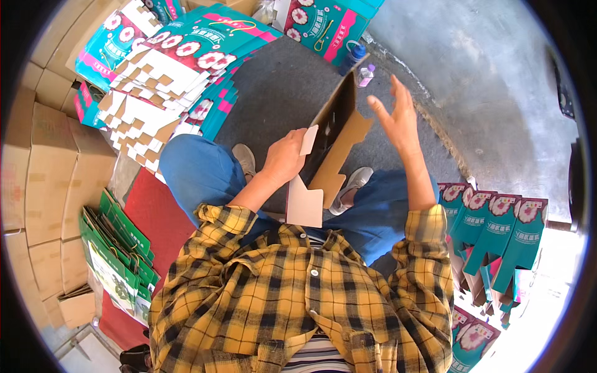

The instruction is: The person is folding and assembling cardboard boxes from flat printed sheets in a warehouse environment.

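Between my knees stands a partly unfolded cardboard carton (336,153), its brown inside showing and its pale end flaps (306,205) sticking out toward me. My left hand (287,156) grips the carton's left edge beside a small white flap; some of its fingertips are hidden behind the board. To the right of the carton, my right hand (400,121) hangs in the air with fingers spread, holding nothing and apart from the cardboard.
At the far left, flat teal carton blanks (217,56) lie in a tall pile. Brown boxes (53,168) line the left side, near green bags (118,255). Folded teal cartons (497,236) stand at right. A blue bottle (352,58) and small purple-capped bottle (365,76) stand ahead.
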`<control>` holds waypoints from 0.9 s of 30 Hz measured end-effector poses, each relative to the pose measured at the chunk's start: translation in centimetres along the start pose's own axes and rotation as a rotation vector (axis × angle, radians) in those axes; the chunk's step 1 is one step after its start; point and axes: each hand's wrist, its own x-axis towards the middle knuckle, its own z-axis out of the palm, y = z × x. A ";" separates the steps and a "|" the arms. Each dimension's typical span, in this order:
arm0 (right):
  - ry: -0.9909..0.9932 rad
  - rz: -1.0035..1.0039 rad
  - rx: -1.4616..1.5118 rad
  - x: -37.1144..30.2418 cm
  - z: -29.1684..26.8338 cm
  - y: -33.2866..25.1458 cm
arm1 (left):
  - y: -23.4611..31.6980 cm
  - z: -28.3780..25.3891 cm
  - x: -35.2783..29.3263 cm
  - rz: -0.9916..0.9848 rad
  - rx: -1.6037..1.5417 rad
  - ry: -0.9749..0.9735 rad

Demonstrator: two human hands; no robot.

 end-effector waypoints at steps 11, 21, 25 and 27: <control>-0.380 0.176 0.324 -2.3 4.9 6.4 | 1.5 1.6 -0.6 0.005 -0.003 0.195; -0.427 0.503 0.336 2.7 4.5 11.1 | 1.8 -0.6 -1.6 0.381 0.196 -0.165; -0.459 0.515 0.295 2.6 4.0 10.4 | 2.5 -1.1 -1.0 0.412 0.200 -0.264; -0.419 0.491 0.245 2.2 4.0 10.2 | 2.6 -0.9 -0.8 0.442 0.209 -0.296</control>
